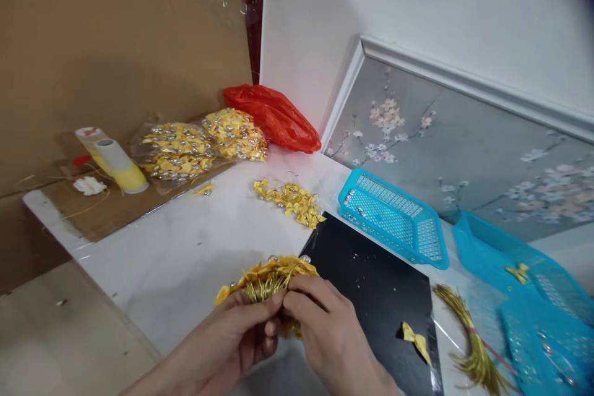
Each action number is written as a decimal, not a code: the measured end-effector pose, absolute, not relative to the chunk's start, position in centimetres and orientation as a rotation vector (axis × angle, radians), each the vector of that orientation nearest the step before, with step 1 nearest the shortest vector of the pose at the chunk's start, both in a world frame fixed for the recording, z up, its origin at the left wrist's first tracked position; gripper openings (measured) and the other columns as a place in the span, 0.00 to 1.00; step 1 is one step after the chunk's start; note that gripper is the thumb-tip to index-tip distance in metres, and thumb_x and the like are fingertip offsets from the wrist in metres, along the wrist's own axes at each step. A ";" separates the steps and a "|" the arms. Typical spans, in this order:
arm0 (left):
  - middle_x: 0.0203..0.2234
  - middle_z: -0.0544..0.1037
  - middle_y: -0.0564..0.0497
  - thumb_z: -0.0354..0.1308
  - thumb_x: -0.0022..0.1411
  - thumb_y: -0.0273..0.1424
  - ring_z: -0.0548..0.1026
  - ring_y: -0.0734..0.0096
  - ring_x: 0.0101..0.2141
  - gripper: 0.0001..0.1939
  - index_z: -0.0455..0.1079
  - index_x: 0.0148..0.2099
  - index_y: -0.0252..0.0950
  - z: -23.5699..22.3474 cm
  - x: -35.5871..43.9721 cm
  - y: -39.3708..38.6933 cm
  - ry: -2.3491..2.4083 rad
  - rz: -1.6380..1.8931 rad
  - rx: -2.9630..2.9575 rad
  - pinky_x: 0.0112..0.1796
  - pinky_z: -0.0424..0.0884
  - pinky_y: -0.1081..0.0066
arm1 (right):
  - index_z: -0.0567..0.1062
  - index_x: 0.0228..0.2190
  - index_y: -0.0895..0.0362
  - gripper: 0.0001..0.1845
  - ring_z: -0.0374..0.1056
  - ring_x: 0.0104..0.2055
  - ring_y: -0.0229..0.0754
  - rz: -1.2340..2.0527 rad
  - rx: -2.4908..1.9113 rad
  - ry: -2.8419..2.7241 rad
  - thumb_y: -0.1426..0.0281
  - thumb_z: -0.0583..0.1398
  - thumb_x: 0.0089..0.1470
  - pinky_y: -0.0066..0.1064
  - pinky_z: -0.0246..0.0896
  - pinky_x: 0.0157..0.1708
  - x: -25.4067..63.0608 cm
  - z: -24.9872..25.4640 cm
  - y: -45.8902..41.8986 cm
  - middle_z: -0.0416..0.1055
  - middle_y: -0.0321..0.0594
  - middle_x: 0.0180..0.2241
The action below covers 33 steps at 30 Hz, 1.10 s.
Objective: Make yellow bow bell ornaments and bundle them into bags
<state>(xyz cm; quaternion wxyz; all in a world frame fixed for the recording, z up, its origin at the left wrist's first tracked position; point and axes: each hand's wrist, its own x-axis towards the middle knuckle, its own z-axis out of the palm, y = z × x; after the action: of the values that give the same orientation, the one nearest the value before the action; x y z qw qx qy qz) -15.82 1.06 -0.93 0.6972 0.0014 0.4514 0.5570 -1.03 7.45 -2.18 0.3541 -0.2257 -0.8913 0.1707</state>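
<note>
Both hands meet at the lower middle around a bunch of yellow ribbon bows (260, 272) with silvery beads and gold wire stems. My left hand (245, 331) is closed round the bunch from the left, its thumb over the stems. From the right, my right hand (325, 322) pinches at the gathered gold wires (266, 288); its fingertips touch the left thumb and are partly hidden. A single yellow bow (416, 341) lies on the black board (366, 284) to the right. Behind the hands is a loose pile of beaded yellow bows (292, 201).
A blue basket (390, 216) stands by the wall, with more blue baskets (533, 260) at right. Beside them lies a tied bundle of gold wires (476, 340). Bagged yellow bows (179, 148), a red plastic bag (273, 117) and a tube-shaped roll (121, 167) are at the back left.
</note>
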 end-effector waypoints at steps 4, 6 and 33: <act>0.21 0.71 0.55 0.76 0.42 0.27 0.66 0.81 0.22 0.13 0.76 0.29 0.31 -1.0 -15.9 1.0 1.016 1.238 0.038 0.24 0.66 0.81 | 0.75 0.35 0.56 0.14 0.69 0.36 0.40 0.422 -0.546 -2.319 0.81 0.51 0.61 0.31 0.67 0.36 -1.2 -2.0 7.3 0.75 0.39 0.38; 0.21 0.70 0.56 0.76 0.40 0.29 0.65 0.82 0.22 0.14 0.75 0.28 0.31 -1.0 -16.0 1.1 1.028 1.230 0.060 0.24 0.65 0.81 | 0.76 0.34 0.57 0.13 0.69 0.38 0.40 0.506 -0.518 -2.302 0.80 0.53 0.60 0.31 0.68 0.38 -1.0 -1.7 7.2 0.75 0.40 0.39; 0.11 0.66 0.53 0.61 0.55 0.30 0.60 0.68 0.16 0.13 0.74 0.19 0.40 0.9 -16.3 2.2 1.344 0.627 0.988 0.21 0.51 0.70 | 0.66 0.50 0.49 0.29 0.66 0.54 0.43 0.422 -0.369 -2.900 0.83 0.59 0.48 0.36 0.66 0.50 0.4 3.3 9.3 0.63 0.37 0.60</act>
<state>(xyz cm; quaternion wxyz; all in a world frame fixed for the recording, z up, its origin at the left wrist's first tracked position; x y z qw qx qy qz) -16.28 2.24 0.91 0.6286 0.4313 0.5864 0.2738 0.44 9.28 3.30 0.0939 -0.1244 -0.9775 0.1421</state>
